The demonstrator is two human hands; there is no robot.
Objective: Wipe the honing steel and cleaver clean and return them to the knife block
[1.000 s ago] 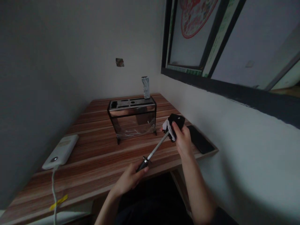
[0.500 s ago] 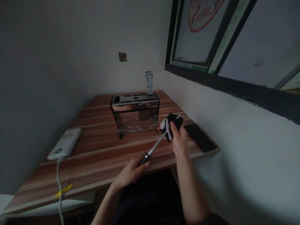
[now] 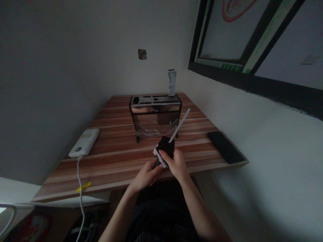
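Observation:
A honing steel [image 3: 179, 126] points up and away to the right over the table's front part. My left hand [image 3: 145, 175] is closed round its dark handle, mostly hidden by fingers and cloth. My right hand [image 3: 176, 163] grips a black and white cloth [image 3: 166, 145], wrapped about the lower end of the rod close to the handle. Both hands are almost touching. Beyond them stands a knife block [image 3: 156, 109] with a slotted metal top and clear sides, some plastic film round its lower part.
On the wood-grain table [image 3: 113, 148] a white power bank [image 3: 85, 143] with a cable [image 3: 80, 178] lies at left. A dark phone [image 3: 225, 147] is by the right edge. A silvery upright packet [image 3: 172, 82] stands at the knife block's back. Yellow tape [image 3: 84, 186] marks the front edge.
My right hand has slid the cloth down the rod from near its tip to the handle, baring the upper rod. The view has shifted, moving the table things slightly right and up.

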